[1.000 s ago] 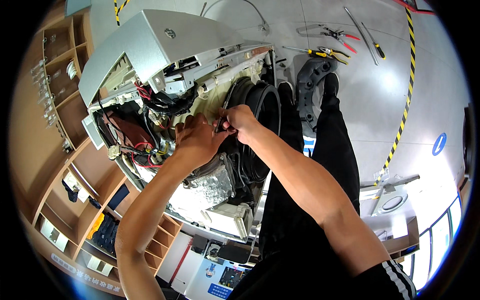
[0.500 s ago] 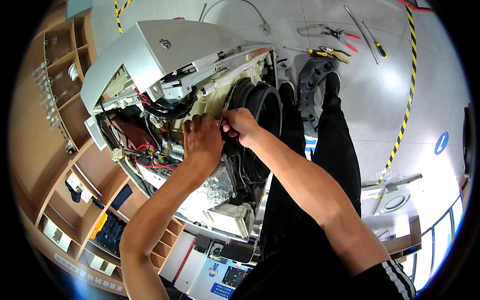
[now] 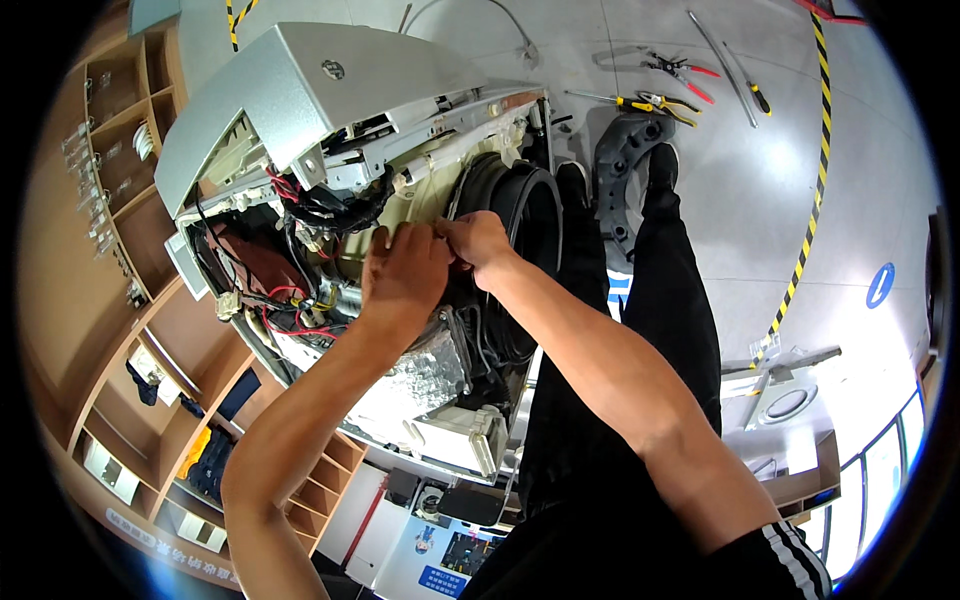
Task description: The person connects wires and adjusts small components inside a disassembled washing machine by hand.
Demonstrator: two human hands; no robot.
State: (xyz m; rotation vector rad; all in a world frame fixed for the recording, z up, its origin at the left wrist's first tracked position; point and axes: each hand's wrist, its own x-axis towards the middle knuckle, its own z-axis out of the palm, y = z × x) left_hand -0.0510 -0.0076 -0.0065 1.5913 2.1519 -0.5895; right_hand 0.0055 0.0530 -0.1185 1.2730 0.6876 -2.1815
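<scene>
An opened front-load washing machine (image 3: 370, 100) with a grey casing lies in front of me, its inner parts bare. On its right side, a black rubber door gasket (image 3: 541, 205) rings the opening of the pale plastic tub (image 3: 425, 200). My left hand (image 3: 408, 268) rests at the tub's edge beside the gasket, fingers bent and closed. Right against it, my right hand (image 3: 478, 243) pinches at the gasket's inner edge. What the fingertips of both hands grip is hidden behind the knuckles.
Red and black wires (image 3: 300, 325) and silver foil (image 3: 425, 375) show inside the machine. On the floor lie red-handled pliers (image 3: 690, 75), yellow-handled pliers (image 3: 668, 105), a screwdriver (image 3: 750, 80) and a long metal rod (image 3: 722, 65). A dark curved block (image 3: 615, 180) sits between my feet. Wooden shelves (image 3: 130, 380) stand left.
My left elbow has swung slightly outward to the left. My right hand has shifted a little left and up, closer against the left hand. The machine's casing has moved slightly up in view.
</scene>
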